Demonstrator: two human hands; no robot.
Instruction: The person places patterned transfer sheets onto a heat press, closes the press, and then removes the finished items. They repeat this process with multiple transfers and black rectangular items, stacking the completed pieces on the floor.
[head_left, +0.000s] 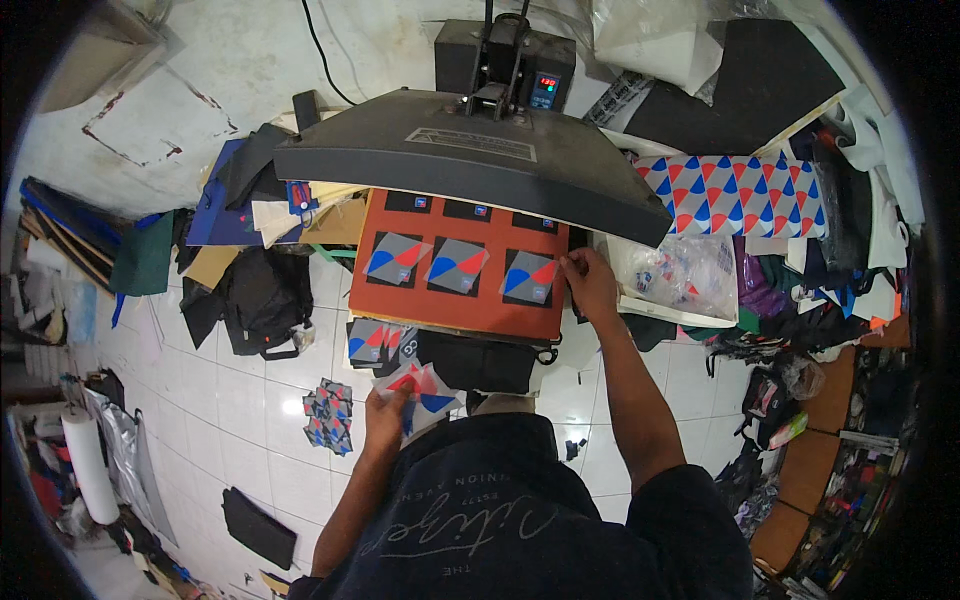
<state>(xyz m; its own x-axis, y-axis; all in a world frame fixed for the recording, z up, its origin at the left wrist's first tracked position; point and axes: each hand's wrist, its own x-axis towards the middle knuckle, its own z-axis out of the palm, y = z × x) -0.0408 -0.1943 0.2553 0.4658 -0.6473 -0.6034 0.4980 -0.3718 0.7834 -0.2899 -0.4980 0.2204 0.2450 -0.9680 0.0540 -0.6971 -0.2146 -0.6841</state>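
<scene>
While fingers [572,266] touch patch [530,277], orange platen [460,312]

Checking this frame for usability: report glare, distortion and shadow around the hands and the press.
Head view: fisheye bends the press lid and blackens the corners; glare spot on the floor tiles; the lid shades the orange pad's back row; left hand and right hand evenly lit, sharp.
</scene>
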